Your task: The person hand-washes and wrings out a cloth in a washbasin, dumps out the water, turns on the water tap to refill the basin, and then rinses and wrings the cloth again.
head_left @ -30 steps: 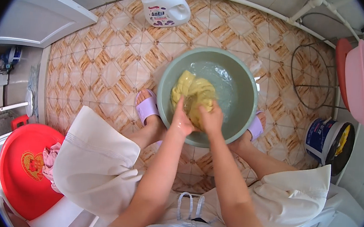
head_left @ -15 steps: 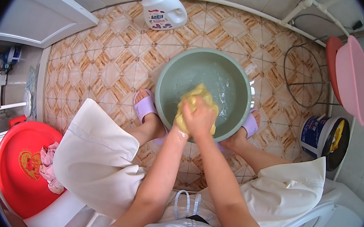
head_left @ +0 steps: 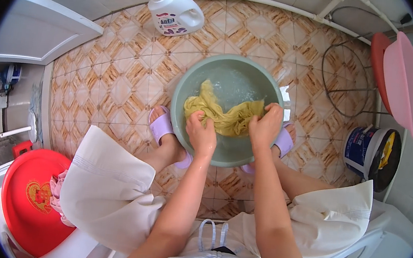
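Observation:
A wet yellow cloth (head_left: 220, 118), perhaps a garment, stretches across the inside of a round grey-green basin (head_left: 182, 88). Water shows in the basin beyond it. My left hand (head_left: 201, 134) is closed on the cloth's near edge, left of its middle. At the cloth's right end, close to the basin's rim, my right hand (head_left: 266, 124) pinches it between thumb and fingers. The cloth sags in folds between the two hands, and one end sticks up at the far left.
The basin stands on patterned floor tiles between my feet in purple slippers (head_left: 162, 126). A white detergent bottle (head_left: 174, 13) is beyond it. A red basin (head_left: 25, 200) with pink cloth lies at left. A pink basin (head_left: 404, 85), wire rack (head_left: 346, 84) and bucket (head_left: 362, 149) are at right.
My hands were together, squeezing the bunched cloth. Now they have moved apart, and the cloth is spread out between them, lower in the basin.

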{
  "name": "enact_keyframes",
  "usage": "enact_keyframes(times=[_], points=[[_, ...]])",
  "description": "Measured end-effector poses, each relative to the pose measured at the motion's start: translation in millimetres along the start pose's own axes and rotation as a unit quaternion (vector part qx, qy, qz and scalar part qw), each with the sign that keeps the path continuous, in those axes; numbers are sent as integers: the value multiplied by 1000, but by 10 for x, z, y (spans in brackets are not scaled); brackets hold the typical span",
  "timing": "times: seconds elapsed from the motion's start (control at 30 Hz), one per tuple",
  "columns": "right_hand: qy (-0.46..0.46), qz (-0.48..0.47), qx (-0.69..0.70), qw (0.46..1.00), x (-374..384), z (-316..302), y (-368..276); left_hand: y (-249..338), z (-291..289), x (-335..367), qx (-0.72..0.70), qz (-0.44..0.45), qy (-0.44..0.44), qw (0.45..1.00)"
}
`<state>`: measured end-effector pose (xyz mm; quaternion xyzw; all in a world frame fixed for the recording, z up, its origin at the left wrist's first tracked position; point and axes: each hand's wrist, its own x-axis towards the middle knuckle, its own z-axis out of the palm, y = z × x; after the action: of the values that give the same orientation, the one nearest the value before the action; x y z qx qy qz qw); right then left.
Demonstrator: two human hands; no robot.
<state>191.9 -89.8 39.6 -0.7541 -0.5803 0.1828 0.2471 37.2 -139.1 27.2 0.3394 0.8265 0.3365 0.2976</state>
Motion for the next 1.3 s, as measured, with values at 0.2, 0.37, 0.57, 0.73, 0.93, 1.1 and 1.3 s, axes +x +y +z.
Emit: enact_keyframes(times=[0.2,0.37,0.57,0.73,0.93,1.1,1.3], points=[[-78,-120,-176,974,-44,632,159,-174,293,374,293,211,-25,932],[-210,-52,-270,938,-164,892,89,-384,410,630,447,208,-186,850],[-216,-54,-268,937,-19,1068,120,-640,657,710,510,276,-95,809],[-221,-17,-182,958,269,782,202,171,441,776,364,175,-150,903],[-130,22,-228,965,-74,751,221,83,672,1066,244,213,-104,940],[-214,-149,-142,955,-595,386,-176,89,489,1144,299,38,-251,920],[-362,140,-139,911,-454,193,-118,-24,-171,953,197,62,-208,956]])
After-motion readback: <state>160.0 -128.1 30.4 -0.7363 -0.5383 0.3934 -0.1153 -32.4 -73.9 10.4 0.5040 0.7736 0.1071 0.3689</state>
